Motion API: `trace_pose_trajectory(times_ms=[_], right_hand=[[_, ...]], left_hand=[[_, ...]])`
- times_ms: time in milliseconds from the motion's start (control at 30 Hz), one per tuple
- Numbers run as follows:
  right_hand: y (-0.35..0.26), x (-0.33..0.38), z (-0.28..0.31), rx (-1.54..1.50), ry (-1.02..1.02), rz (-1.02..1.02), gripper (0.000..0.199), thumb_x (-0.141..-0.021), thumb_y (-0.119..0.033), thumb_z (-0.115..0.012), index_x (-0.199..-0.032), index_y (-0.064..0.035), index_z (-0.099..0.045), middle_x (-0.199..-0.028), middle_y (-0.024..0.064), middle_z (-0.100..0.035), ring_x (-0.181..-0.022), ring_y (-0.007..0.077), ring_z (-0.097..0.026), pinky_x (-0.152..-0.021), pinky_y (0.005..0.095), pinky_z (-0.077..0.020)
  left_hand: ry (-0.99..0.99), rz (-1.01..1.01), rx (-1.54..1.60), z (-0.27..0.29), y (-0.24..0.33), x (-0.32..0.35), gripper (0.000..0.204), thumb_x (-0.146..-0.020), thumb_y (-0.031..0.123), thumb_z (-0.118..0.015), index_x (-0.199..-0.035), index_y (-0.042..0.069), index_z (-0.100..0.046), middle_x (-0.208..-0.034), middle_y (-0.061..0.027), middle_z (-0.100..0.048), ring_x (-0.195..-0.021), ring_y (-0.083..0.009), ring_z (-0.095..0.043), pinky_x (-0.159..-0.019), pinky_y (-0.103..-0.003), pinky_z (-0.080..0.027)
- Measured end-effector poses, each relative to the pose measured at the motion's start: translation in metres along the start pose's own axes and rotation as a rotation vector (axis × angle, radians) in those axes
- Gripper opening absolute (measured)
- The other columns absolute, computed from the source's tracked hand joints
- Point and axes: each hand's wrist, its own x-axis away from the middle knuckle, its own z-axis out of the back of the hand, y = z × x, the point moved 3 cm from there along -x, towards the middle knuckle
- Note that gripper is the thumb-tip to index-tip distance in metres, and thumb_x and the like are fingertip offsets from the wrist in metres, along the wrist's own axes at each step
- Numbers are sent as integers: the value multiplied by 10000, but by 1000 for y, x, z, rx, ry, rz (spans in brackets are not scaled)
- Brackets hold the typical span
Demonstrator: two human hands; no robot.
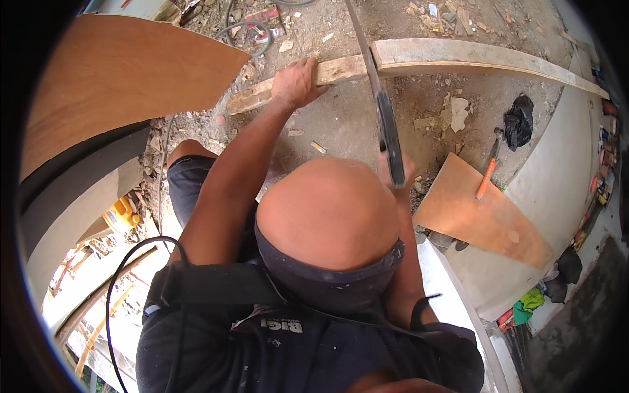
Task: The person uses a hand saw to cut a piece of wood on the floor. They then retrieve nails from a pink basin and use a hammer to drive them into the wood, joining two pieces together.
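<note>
My left hand (298, 82) is closed over a rough wooden batten (252, 97), which lies low above the dirt ground. In my right hand (406, 170) is the dark handle of a handsaw (388, 131); the handle hides most of the fingers. The long narrow blade points away from me. It crosses the wood where the batten meets a longer, pale-topped wooden beam (458, 51). Whether the teeth are in the wood, I cannot tell. My bent knee fills the middle, between my two arms.
Brown plywood (131, 65) stands at the far left. At the right, an orange-handled hammer (486, 178) rests on a plywood offcut (452, 196), near a black plastic bag (519, 122). A cable (255, 26) and rubble litter the far ground. A yellow container (121, 214) sits lower left.
</note>
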Motion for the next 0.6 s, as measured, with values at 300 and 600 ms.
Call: trace_pose_trajectory(times_ms=[300, 600], right_hand=[[-13, 129, 66, 300, -22, -300, 209, -804, -196, -660, -811, 12, -647, -675, 197, -628, -618, 324, -655, -585, 434, -497], [7, 28, 20, 75, -25, -98, 141, -833, -116, -691, -799, -8, -606, -621, 94, -561, -570, 154, -557, -526, 347, -438]], left_hand=[[-91, 33, -47, 10, 3, 11, 633, -834, 552, -698, -1243, 107, -511, -1236, -116, -613, -1110, -309, -635, -901, -440, -549], [-91, -24, 28, -7, 3, 11, 587, -844, 546, -687, -1140, 64, -531, -1133, -155, -645, -1038, -351, -651, -839, -480, -536]])
